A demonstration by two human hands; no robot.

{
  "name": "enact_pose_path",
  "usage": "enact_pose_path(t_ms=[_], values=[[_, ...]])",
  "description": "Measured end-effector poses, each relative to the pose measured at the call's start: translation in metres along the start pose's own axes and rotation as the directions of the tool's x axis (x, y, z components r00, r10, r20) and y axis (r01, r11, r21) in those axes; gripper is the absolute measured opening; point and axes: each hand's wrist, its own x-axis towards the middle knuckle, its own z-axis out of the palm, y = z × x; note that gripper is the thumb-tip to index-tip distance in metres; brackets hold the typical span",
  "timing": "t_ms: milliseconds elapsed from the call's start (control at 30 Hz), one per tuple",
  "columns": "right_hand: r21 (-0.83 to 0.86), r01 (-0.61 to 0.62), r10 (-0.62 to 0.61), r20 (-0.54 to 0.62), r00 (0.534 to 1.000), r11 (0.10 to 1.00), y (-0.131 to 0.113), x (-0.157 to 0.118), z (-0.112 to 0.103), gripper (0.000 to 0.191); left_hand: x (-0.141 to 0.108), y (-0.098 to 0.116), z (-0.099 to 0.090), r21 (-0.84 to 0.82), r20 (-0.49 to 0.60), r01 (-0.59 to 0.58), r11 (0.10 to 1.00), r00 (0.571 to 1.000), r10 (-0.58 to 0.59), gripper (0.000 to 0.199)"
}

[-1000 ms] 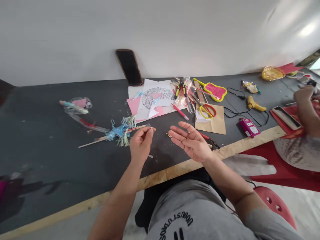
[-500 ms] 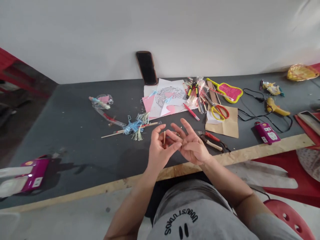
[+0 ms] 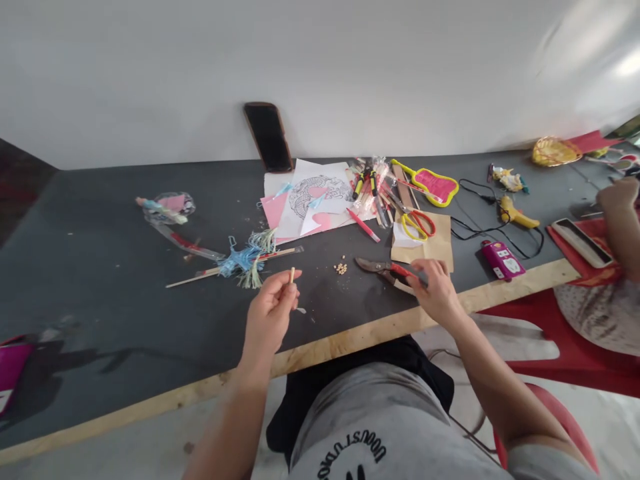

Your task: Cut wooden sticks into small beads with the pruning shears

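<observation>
My left hand (image 3: pixel 271 310) pinches a short wooden stick (image 3: pixel 293 275) that stands upright between thumb and fingers. Over by the table's front edge, my right hand (image 3: pixel 436 291) is closed on the handle end of red-handled pruning shears (image 3: pixel 395 269), whose blades lie on the table pointing left. A small pile of pale wooden bits (image 3: pixel 341 269) sits between the two hands. Left of it lies a blue yarn figure with pale tassels (image 3: pixel 241 259), with thin sticks through or under it; which, I cannot tell.
Behind lie printed paper sheets (image 3: pixel 300 210), a pink marker (image 3: pixel 363 225), bagged sticks (image 3: pixel 377 187) and scissors (image 3: pixel 419 225) on brown paper. A phone (image 3: pixel 269 137) leans on the wall. To the right are a yellow glue gun (image 3: pixel 517 212), a purple box (image 3: pixel 503 260) and another person's hand (image 3: pixel 620 193).
My hands have parted. The right one has moved right and taken hold of the pruning shears, while the left keeps the stick. The whole view has shifted right.
</observation>
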Motion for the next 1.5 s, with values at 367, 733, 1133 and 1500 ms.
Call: enact_pose_path(t_ms=[367,733,1133,1500], values=[[-0.19,0.261,-0.228,0.177,0.957,0.947,0.013,-0.002,0.025,0.007,-0.021,-0.002,0.007,-0.076,0.145,0.118,0.99,0.984,-0.106,0.036],[0.781,-0.333,0.247,0.234,0.94,0.528,-0.011,0.024,-0.005,0.042,-0.024,-0.003,0.018,-0.182,0.243,0.202,0.962,0.958,-0.155,0.037],[0.416,-0.196,0.071,0.296,0.953,0.888,-0.008,0.008,-0.022,0.014,-0.026,0.023,0.03,0.016,0.302,0.153,0.988,0.941,-0.151,0.032],[0.115,0.138,-0.162,0.234,0.959,0.984,-0.028,0.002,0.013,0.017,-0.019,0.023,0.058,0.136,0.379,-0.12,0.983,0.923,0.06,0.035]])
